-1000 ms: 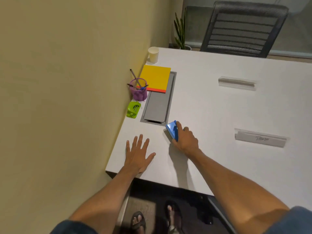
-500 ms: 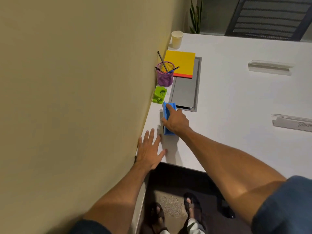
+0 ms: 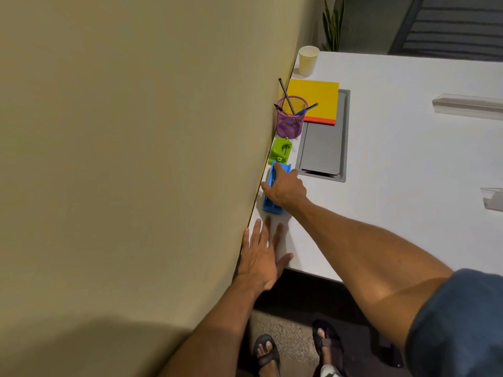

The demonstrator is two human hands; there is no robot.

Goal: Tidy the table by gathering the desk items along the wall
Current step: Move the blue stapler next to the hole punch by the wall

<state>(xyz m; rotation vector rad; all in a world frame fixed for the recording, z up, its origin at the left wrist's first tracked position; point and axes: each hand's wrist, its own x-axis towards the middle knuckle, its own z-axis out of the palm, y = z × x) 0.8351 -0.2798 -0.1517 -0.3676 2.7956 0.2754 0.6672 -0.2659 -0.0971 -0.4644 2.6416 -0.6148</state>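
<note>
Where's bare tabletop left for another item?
Open: white tabletop between the grey hatch and the clear holders. Crowded: wall strip, paper cup, yellow pad, pen cup, green item, blue item under right hand.

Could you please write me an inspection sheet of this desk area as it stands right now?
Surface: white table, with a grey hatch set into it.
Job's things: along the wall, near to far: blue item, green item, purple mesh pen cup holding pens, yellow notebook partly over the hatch, paper cup.
Clutter: two clear name holders lie out on the table, away from the wall.
Grippers: right hand grips the blue item; left hand lies flat and open at the table's near corner.
Cables: nothing seen.
Surroundings: plant, mesh chair, sandalled feet below.
</note>
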